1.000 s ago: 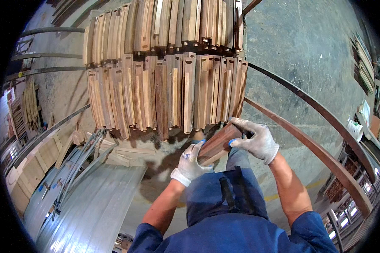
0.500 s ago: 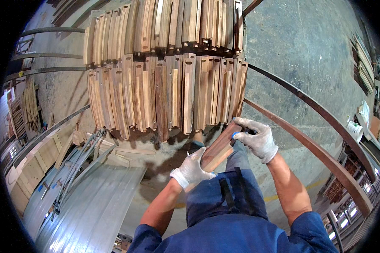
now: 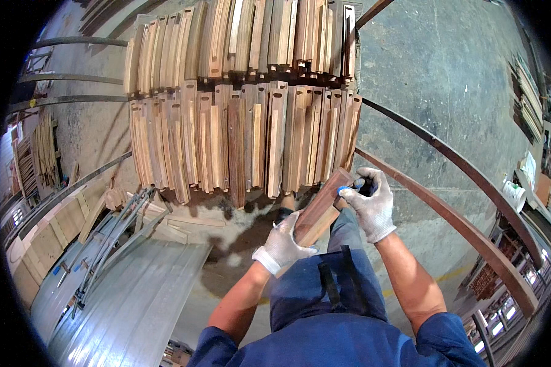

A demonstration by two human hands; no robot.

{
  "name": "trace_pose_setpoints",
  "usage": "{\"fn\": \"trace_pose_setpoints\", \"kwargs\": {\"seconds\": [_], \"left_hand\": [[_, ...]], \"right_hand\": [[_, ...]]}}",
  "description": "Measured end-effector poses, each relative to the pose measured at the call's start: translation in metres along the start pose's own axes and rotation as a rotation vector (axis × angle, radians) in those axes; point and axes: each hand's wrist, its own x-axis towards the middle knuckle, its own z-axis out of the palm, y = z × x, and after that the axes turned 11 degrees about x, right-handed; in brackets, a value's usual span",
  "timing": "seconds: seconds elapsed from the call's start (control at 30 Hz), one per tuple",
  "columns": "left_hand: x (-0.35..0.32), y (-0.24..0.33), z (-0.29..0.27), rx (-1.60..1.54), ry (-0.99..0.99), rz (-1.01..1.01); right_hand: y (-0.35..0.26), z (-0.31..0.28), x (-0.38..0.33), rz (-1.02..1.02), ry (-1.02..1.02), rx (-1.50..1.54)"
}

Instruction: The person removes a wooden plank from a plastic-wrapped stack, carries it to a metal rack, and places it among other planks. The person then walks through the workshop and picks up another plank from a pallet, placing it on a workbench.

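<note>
My left hand (image 3: 284, 244), in a white knit glove, is wrapped round the lower part of a short wooden piece (image 3: 324, 199), which has a dark reddish-brown face and a paler strip along its side. It slants up to the right above my legs. My right hand (image 3: 373, 205), gloved too, is at the upper end. Its blue thumb tip (image 3: 346, 192) rests at the wood's edge, and its other fingers curl inward off the face. What may be between those fingers is too dark to make out.
Two rows of slotted wooden pieces (image 3: 236, 144) lie ahead. Brown bars (image 3: 453, 217) slope along the right and dark rails (image 3: 67, 101) along the left. A grey metal sheet (image 3: 134, 300) with long clamps (image 3: 113, 238) is at lower left. A white bucket (image 3: 513, 197) stands far right.
My right hand's fingers have come off the wood's upper end and curled inward, while the thumb stays at its edge. My left hand keeps its grip; the wood has barely shifted.
</note>
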Motion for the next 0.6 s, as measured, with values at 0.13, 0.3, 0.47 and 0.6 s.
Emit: {"fn": "trace_pose_setpoints", "kwargs": {"seconds": [0.13,0.3,0.47,0.6], "left_hand": [[0.002,-0.001,-0.002,0.122,0.167,0.047],[0.005,-0.01,-0.002,0.224,0.318,0.101],[0.004,-0.011,-0.004,0.284,0.339,0.063],[0.004,-0.009,0.001,0.41,0.449,0.056]], "right_hand": [[0.007,-0.002,0.005,0.04,-0.125,0.015],[0.004,0.003,0.004,0.073,-0.197,0.09],[0.004,0.004,0.007,0.047,-0.226,0.046],[0.009,0.005,0.004,0.027,-0.193,0.055]]}}
